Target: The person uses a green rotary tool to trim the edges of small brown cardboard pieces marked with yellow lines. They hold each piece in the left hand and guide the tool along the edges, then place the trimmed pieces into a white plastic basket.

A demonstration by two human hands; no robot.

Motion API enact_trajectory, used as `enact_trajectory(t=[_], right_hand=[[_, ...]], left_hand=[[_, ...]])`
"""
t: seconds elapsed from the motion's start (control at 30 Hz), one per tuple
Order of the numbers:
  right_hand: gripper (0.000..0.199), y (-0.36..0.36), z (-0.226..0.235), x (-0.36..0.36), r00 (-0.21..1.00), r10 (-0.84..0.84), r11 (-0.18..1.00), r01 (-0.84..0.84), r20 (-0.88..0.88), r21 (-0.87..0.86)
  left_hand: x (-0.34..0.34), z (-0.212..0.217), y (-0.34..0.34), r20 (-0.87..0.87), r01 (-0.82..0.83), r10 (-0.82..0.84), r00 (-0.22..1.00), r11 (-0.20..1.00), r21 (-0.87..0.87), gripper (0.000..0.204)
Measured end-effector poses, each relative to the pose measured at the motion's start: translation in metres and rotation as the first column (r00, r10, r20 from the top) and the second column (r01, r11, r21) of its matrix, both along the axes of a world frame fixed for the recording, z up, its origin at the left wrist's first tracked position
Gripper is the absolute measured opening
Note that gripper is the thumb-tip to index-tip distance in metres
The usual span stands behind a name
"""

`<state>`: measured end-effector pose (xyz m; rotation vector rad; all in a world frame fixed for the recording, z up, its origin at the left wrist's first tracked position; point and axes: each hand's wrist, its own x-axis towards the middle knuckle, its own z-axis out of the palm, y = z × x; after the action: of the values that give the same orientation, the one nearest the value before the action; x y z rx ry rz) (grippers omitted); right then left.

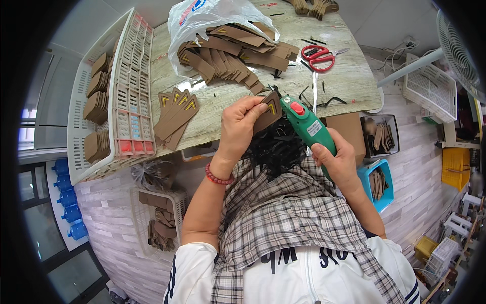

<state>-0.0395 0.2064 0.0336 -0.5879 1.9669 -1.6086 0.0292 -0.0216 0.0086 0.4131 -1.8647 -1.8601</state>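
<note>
1. Gripping a brown cardboard piece [267, 115] in left hand [242, 126] over the desk [223, 96] edge.
2. Clutching green glue gun [307, 126] in right hand [338, 161], nozzle at piece.
3. Finished fan [174, 114] lying aside; bagged pile [233, 53] left.

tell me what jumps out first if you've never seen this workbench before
The green handheld power tool in the right hand stands out, its tip against a brown card piece held by the left hand at the table's near edge. Behind lie red scissors and a heap of brown pieces spilling from a plastic bag.
</note>
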Motion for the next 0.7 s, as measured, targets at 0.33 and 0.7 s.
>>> enact_trajectory(t=[0.33,0.7], right_hand=[[0.042,0.002,-0.006,-0.002,1.0,-0.001,0.999,0.001,-0.004,0.054],[0.04,-0.007,-0.007,-0.001,1.0,-0.008,0.994,0.007,0.008,0.111]], left_hand=[[0.027,-0.008,-0.099,0.076,-0.223,0.218,0.973,0.972,0.072,0.02],[-0.127,-0.022,-0.219,0.425,-0.734,0.605,0.673,0.613,0.291,0.017]])
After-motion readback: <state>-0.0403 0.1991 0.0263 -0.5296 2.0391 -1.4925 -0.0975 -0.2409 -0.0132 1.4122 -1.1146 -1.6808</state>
